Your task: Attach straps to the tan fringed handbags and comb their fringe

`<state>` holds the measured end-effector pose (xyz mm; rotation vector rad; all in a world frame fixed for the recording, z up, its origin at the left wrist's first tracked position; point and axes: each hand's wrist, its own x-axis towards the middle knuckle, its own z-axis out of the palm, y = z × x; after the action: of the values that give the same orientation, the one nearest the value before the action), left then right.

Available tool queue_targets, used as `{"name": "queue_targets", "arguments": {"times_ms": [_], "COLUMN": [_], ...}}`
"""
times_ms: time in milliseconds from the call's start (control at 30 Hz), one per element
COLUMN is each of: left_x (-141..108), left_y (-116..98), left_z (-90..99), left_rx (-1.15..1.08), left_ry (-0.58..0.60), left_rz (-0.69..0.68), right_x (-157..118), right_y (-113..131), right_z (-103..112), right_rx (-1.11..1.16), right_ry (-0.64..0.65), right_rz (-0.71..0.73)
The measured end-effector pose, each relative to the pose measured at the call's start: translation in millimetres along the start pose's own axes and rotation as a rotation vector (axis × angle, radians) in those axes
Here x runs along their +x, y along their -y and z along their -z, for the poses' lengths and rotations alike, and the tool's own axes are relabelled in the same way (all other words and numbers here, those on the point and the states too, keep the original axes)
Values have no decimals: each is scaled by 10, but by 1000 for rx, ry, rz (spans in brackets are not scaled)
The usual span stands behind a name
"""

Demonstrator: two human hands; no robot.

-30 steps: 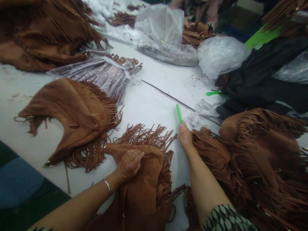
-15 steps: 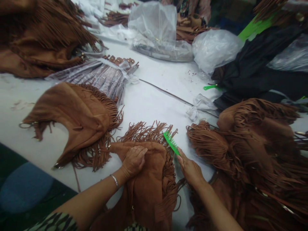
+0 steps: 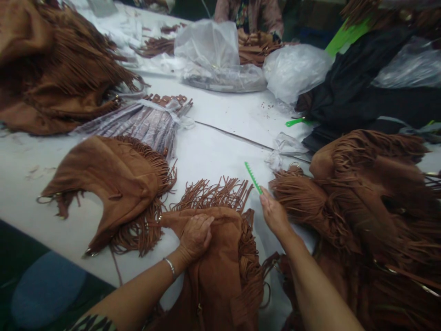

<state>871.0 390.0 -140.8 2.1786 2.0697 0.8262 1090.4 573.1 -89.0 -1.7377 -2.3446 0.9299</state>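
A brown suede bag (image 3: 220, 262) with fringe lies in front of me on the white table. On its upper part rests my left hand (image 3: 197, 235), fingers curled against the suede; it appears to grip the bag. My right hand (image 3: 274, 211) is closed on the end of a green comb (image 3: 253, 177), whose toothed part points up and away from me. The comb is raised just right of the fringe (image 3: 220, 193) along the bag's top edge and appears apart from it. More fringe hangs down the bag's right side.
Another fringed bag (image 3: 110, 184) lies at the left, more bags (image 3: 365, 197) are piled at the right. Wrapped straps (image 3: 138, 117), a thin rod (image 3: 234, 134), plastic bags (image 3: 296, 69) and black material (image 3: 358, 87) lie beyond. A person (image 3: 250, 18) sits across the table (image 3: 220, 110).
My right hand has lifted the comb up and to the right, away from the fringe, and its teeth have turned. My left hand stays on the bag. The view has shifted slightly.
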Motion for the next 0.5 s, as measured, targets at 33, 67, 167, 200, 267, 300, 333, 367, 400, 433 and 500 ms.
{"name": "queue_targets", "arguments": {"times_ms": [33, 67, 167, 200, 267, 300, 333, 367, 400, 433, 500], "left_x": [-2, -5, -11, -11, -7, -3, 1, 5, 9, 11, 16], "left_y": [4, 8, 17, 17, 14, 12, 9, 5, 2, -1, -6], "left_z": [-3, -6, -12, -11, -7, -5, -2, 0, 3, 4, 8], "left_rx": [-6, -13, -29, -31, -31, -30, -28, -26, -22, -17, -9], "left_ry": [3, 8, 25, 32, 43, 47, 51, 52, 51, 49, 46], "left_rz": [4, 8, 22, 28, 33, 33, 31, 29, 29, 30, 34], "right_x": [-223, -450, -955, -1026, -1026, -976, -912, -844, -783, -729, -638], "right_y": [-3, -14, -63, -71, -59, -43, -24, -6, 9, 18, 15], "right_z": [-16, -27, -37, -42, -61, -72, -83, -89, -91, -88, -68], "right_rx": [10, 13, -25, -49, -101, -130, -162, -197, -228, -255, -286], "right_ry": [48, 100, 304, 350, 384, 382, 378, 376, 372, 365, 344], "right_rz": [19, 24, -39, -66, -98, -104, -111, -123, -136, -145, -151]}}
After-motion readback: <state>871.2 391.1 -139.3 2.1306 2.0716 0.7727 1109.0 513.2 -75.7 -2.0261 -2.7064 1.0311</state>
